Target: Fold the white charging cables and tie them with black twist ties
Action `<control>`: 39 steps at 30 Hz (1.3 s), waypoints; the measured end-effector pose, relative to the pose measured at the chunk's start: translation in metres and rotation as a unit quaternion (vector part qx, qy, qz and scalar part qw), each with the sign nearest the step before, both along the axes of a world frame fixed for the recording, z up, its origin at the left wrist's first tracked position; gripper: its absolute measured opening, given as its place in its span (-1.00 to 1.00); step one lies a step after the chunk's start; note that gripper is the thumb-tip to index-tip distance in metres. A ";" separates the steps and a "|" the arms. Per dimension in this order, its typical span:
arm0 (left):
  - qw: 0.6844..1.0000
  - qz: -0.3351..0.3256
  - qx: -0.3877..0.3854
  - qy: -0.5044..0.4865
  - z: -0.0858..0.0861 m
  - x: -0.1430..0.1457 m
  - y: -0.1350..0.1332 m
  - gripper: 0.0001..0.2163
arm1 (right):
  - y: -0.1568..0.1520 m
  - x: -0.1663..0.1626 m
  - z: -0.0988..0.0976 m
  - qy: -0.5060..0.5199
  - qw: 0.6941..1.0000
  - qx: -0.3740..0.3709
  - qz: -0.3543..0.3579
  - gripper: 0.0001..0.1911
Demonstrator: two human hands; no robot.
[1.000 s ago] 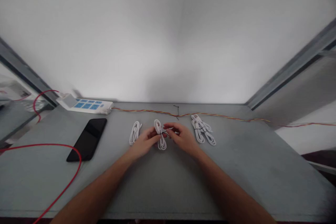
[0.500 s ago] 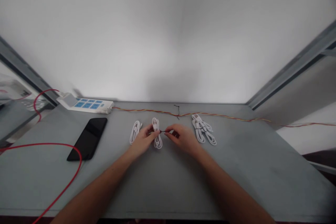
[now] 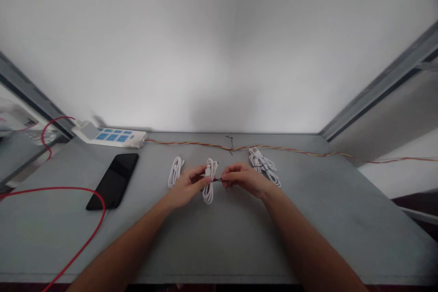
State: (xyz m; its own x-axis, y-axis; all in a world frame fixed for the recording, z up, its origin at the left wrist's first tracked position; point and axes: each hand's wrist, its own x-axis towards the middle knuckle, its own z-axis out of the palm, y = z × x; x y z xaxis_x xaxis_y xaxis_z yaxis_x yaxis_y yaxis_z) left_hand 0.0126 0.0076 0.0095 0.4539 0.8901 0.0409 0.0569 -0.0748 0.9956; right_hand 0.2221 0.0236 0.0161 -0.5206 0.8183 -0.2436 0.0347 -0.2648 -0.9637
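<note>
Between the thumb and fingers of my left hand (image 3: 189, 185) is a coiled white USB cable (image 3: 208, 195), its plug end at the top of the coil. A thin black twist tie (image 3: 219, 179) runs out from the coil's middle. My right hand (image 3: 243, 178) pinches the far end of that tie. Just left of my left hand lies another white cable coil (image 3: 175, 171), with no tie visible on it. Beyond my right hand rest white cable coils bound with black ties (image 3: 263, 164), partly overlapping each other.
A black smartphone (image 3: 114, 180) lies at left, with a red cable (image 3: 97, 228) looping past it. Behind it sits a white power strip (image 3: 137, 138) with a plugged-in adapter. A twisted red-yellow wire (image 3: 191, 143) runs along the wall, a black tie (image 3: 232, 145) on it.
Both hands have come slightly nearer to me, bringing the held cable coil along and turning it a little. My right hand has rolled over, its fingers still on the tie's end.
</note>
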 end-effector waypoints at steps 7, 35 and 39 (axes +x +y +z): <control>0.985 0.146 -0.058 -0.076 -0.013 0.004 0.010 -0.65 | -0.005 -0.017 -0.006 -0.111 0.974 0.185 -0.068 -0.81; 0.925 0.038 -0.274 -0.259 0.002 0.003 0.003 -0.71 | -0.010 -0.023 -0.004 -0.252 0.915 0.311 -0.052 -0.79; 0.888 -0.015 -0.323 -0.326 0.005 -0.001 0.004 -0.60 | -0.007 -0.017 -0.004 -0.258 0.905 0.327 -0.084 -0.83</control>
State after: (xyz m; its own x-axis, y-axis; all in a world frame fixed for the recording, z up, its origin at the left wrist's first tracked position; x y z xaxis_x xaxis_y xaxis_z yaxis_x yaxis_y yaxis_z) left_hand 0.0117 0.0117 0.0146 0.5454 0.8111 -0.2112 -0.5400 0.5327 0.6516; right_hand 0.2048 0.0170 0.0124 -0.3314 0.9320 0.1467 0.5369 0.3141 -0.7830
